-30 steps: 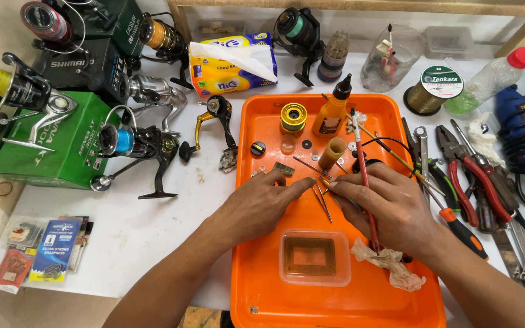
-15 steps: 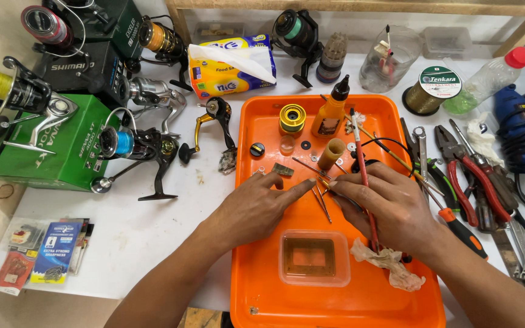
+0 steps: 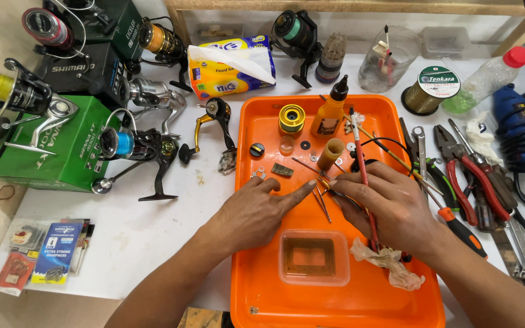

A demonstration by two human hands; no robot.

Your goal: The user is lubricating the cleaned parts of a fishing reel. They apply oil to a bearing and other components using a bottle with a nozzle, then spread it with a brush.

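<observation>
Red-handled brush (image 3: 366, 182) in right hand (image 3: 390, 209), orange tray (image 3: 335, 304), green box (image 3: 62, 146)

Over the last second very little has shifted: the left hand (image 3: 250, 212) has slid slightly right across the orange tray (image 3: 256, 285), so its forefinger tip now nearly meets the right hand (image 3: 390, 203) fingertips over the thin metal rods (image 3: 320, 197). The red-handled brush (image 3: 364, 182) in the right hand has tipped a touch more upright.
</observation>
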